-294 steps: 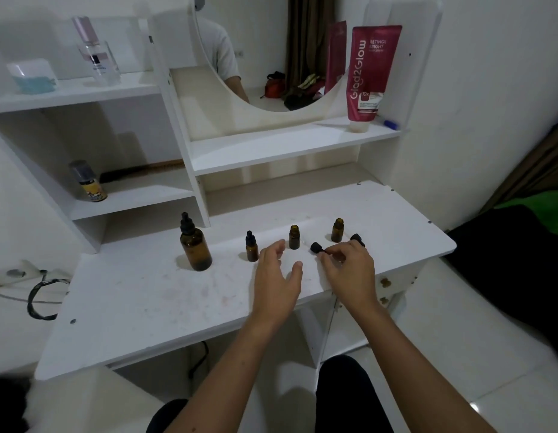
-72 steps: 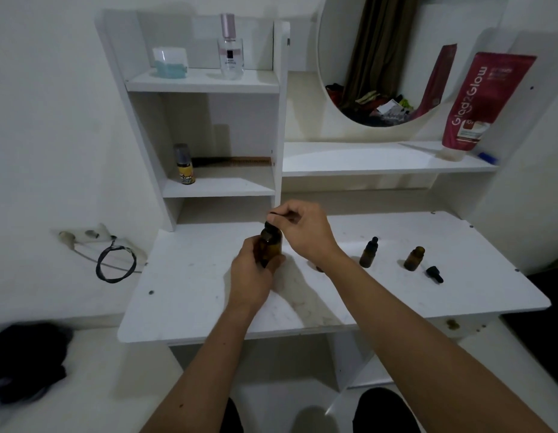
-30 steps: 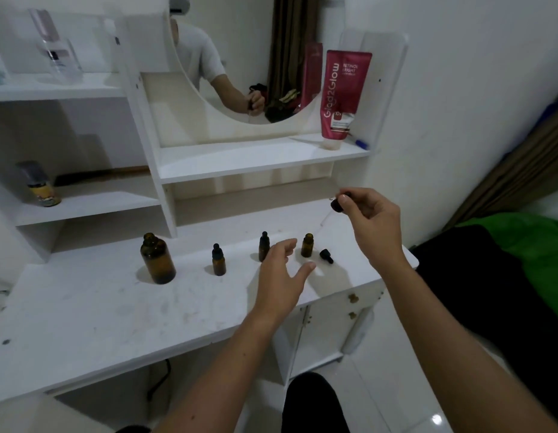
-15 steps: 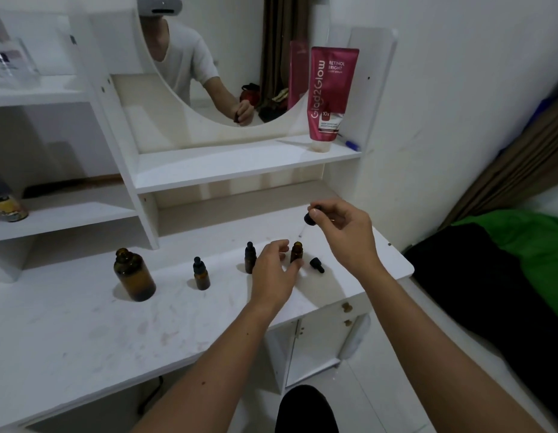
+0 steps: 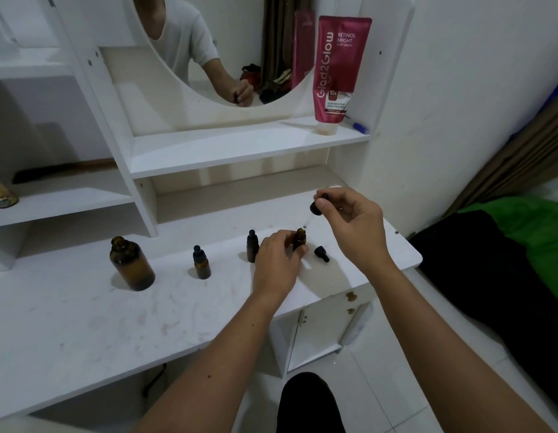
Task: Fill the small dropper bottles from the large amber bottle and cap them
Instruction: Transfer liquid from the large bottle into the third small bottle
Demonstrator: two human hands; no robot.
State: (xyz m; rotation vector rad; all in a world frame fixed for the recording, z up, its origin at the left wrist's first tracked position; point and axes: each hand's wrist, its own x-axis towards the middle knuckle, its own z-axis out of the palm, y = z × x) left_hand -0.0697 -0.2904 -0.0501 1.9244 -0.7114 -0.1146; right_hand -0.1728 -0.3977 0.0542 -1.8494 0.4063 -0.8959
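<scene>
Right of centre in the frame, the left hand [image 5: 279, 260] grips an uncapped small dropper bottle [image 5: 299, 239] standing on the white tabletop [image 5: 84, 320]. Up and to its right, the right hand [image 5: 352, 223] pinches a black dropper cap [image 5: 316, 208], its thin pipette angled down toward the bottle's mouth. A loose black cap [image 5: 321, 253] lies just right of that bottle. Leftward stand two capped small bottles [image 5: 252, 250] [image 5: 201, 261], then the large amber bottle [image 5: 131, 263], open-necked. A red serum tube [image 5: 340, 67] stands on the upper shelf [image 5: 240, 145].
</scene>
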